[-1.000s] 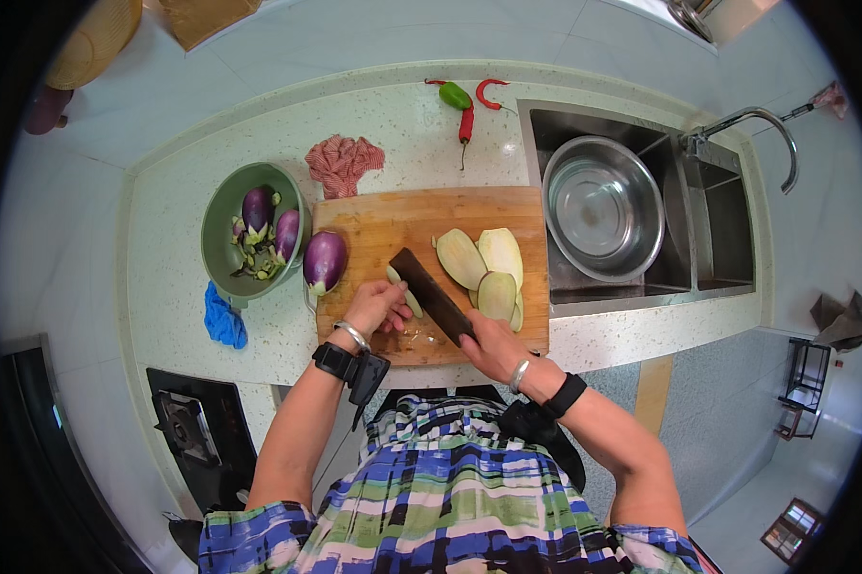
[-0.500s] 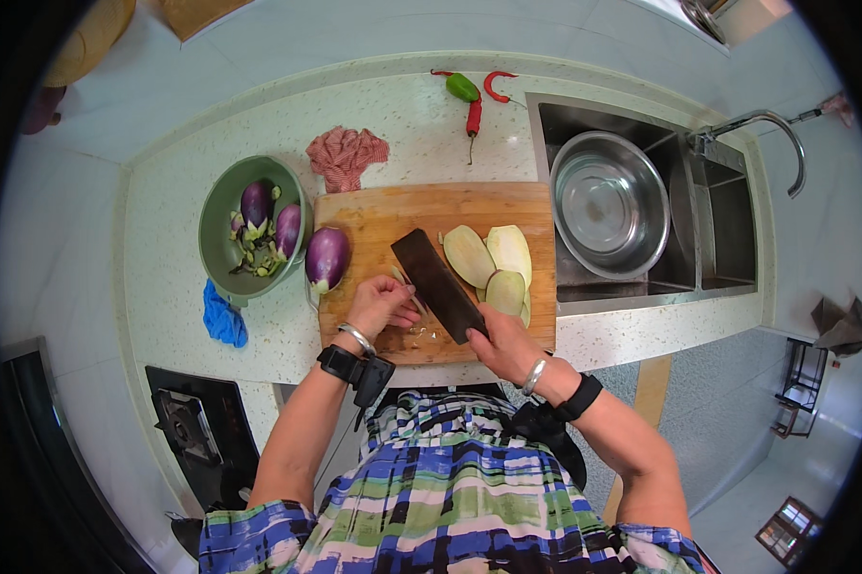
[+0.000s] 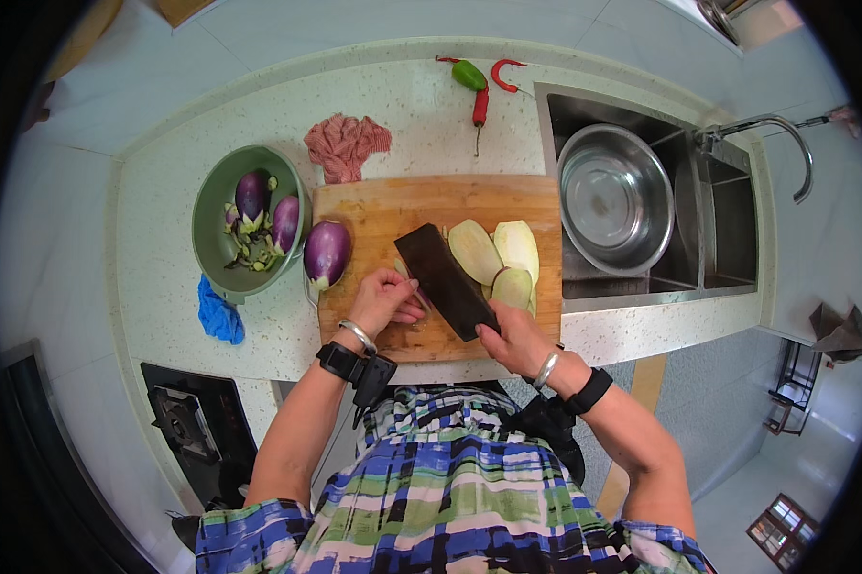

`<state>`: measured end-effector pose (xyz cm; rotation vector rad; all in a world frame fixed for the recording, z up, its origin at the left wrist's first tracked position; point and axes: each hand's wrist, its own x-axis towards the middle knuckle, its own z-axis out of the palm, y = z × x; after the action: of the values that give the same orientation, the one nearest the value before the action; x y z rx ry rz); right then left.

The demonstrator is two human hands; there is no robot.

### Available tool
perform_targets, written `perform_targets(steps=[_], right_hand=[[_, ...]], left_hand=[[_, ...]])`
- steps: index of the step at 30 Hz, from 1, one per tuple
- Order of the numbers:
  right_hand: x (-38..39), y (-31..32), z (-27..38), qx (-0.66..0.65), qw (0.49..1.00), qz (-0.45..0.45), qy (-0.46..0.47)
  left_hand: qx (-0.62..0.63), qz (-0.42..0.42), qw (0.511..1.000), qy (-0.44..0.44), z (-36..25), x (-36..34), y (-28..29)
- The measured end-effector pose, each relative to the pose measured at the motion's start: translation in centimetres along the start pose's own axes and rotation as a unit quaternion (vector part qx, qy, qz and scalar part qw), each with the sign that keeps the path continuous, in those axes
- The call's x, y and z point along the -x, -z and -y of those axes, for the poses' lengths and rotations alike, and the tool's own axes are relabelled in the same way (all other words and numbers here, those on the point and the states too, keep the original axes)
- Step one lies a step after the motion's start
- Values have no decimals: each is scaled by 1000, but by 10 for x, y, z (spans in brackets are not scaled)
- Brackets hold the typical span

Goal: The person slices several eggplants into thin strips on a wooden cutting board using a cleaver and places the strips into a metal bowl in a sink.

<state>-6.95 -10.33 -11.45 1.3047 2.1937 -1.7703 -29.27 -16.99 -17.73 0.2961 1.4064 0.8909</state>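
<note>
My right hand (image 3: pixel 521 339) is closed round the handle of a dark, wide-bladed cleaver (image 3: pixel 443 280), which slants across the wooden cutting board (image 3: pixel 373 201). Close to the blade's left side, my left hand (image 3: pixel 385 299) pinches a thin pale eggplant piece (image 3: pixel 400 267), partly covered by the fingers. Right of the blade lie several pale cut eggplant slices (image 3: pixel 517 251), some overlapping. A whole purple eggplant (image 3: pixel 327 253) rests at the board's left edge, left of my left hand.
A green colander (image 3: pixel 204 239) at left holds purple eggplants and trimmed stems. Beyond the board lie a red cloth (image 3: pixel 345 145), a green pepper (image 3: pixel 468 76) and red chillies (image 3: pixel 480 107). A steel basin (image 3: pixel 662 220) sits in the sink at right. A blue cloth (image 3: pixel 219 313) lies near the colander.
The cleaver and my right hand have shifted slightly right, the blade now nearer the slices. My left hand keeps its pinch at almost the same spot. The whole view has shifted a little.
</note>
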Motion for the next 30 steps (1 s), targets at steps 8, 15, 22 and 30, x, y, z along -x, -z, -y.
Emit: perform_targets(steps=[8, 15, 22, 30], right_hand=[[2, -3, -13, -70, 998, 1, 1], [-5, 4, 1, -59, 997, 28, -48], [-17, -7, -3, -60, 998, -19, -12], [-52, -15, -4, -38, 998, -41, 39]], left_hand=[[22, -12, 1000, -10, 4, 0, -2], [24, -10, 1000, -6, 6, -3, -1], [-4, -44, 999, 17, -1, -3, -9], [-6, -56, 998, 18, -5, -5, -10]])
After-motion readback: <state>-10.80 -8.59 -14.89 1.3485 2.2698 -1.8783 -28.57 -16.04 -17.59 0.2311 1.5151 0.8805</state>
